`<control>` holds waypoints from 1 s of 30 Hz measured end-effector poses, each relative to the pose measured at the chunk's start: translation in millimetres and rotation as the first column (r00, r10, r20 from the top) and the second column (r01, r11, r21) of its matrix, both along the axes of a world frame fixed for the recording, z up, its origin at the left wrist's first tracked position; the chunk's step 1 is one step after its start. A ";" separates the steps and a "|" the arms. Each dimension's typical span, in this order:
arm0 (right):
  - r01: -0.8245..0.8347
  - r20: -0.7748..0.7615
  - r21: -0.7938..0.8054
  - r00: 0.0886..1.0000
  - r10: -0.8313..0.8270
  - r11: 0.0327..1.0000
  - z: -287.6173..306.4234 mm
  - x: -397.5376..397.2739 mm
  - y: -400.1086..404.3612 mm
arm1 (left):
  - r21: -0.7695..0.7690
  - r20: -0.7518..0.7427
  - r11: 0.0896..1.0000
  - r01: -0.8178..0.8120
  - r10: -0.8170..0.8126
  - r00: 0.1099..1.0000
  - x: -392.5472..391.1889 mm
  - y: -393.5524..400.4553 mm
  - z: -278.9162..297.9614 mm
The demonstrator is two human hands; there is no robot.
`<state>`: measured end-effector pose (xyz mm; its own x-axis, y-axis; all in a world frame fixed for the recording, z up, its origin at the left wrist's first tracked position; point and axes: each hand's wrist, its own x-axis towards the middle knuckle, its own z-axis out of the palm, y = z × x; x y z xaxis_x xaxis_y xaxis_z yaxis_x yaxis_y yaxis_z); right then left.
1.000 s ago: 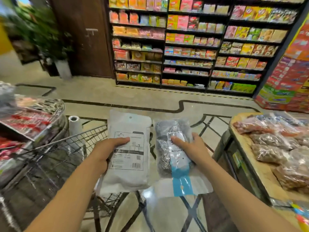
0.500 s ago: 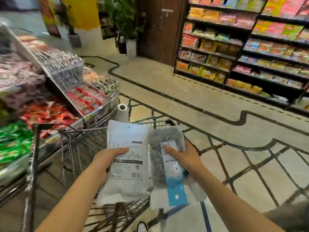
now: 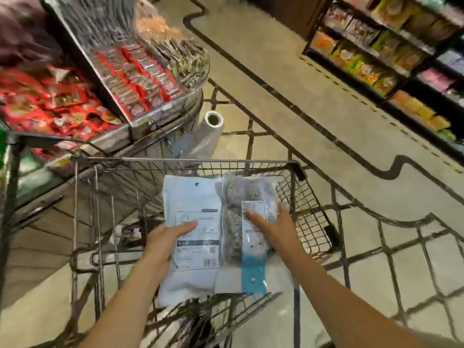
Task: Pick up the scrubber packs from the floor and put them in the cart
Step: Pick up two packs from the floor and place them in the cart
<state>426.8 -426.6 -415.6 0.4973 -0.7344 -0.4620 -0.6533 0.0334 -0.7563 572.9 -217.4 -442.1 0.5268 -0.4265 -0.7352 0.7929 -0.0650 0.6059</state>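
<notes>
My left hand (image 3: 163, 241) grips a white scrubber pack (image 3: 192, 204) with a printed label and barcode. My right hand (image 3: 273, 227) grips a clear pack of steel-wool scrubbers (image 3: 238, 197) with a blue strip at its lower end. Both packs are held side by side, flat, over the basket of the wire shopping cart (image 3: 180, 160). The cart's front rim lies just beyond the packs. The basket floor under the packs is hidden.
A display stand (image 3: 140, 116) piled with red snack packets stands left of the cart. A roll of plastic bags (image 3: 208, 131) hangs beside it. Shelves of goods (image 3: 376, 54) line the far right. Tiled floor (image 3: 326, 116) lies between.
The view has swung left and down, and both hands have carried the packs forward over the cart basket. Each hand keeps its grip on its pack.
</notes>
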 end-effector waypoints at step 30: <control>-0.147 -0.259 0.250 0.942 0.212 0.957 -271.4 8.1 -69.9 | 0.501 0.013 0.855 -0.131 0.145 0.989 -60.4 -61.1 -251.2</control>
